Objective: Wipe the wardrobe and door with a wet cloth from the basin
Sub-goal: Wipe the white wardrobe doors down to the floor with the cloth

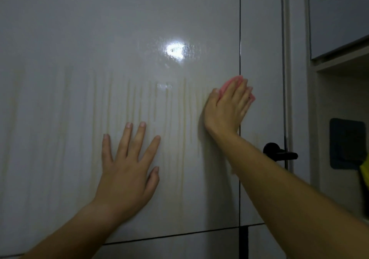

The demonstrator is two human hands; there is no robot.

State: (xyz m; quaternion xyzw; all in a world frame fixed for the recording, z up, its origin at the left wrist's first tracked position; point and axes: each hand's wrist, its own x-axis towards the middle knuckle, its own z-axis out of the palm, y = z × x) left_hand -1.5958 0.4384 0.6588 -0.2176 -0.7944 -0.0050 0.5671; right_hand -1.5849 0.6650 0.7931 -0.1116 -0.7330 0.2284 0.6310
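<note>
Head view: the right hand (227,107) lies flat, fingers straight and together, pressing a pink cloth (232,82) against the glossy white panel (79,39) beside its vertical seam. The left hand (127,159), fingers spread, braces on the panel amid yellowish drip streaks (139,103). The cloth looks soft, limp and probably slippery (wet), so palm pressure suits it best. A black handle (279,153) sits nearby.
</note>
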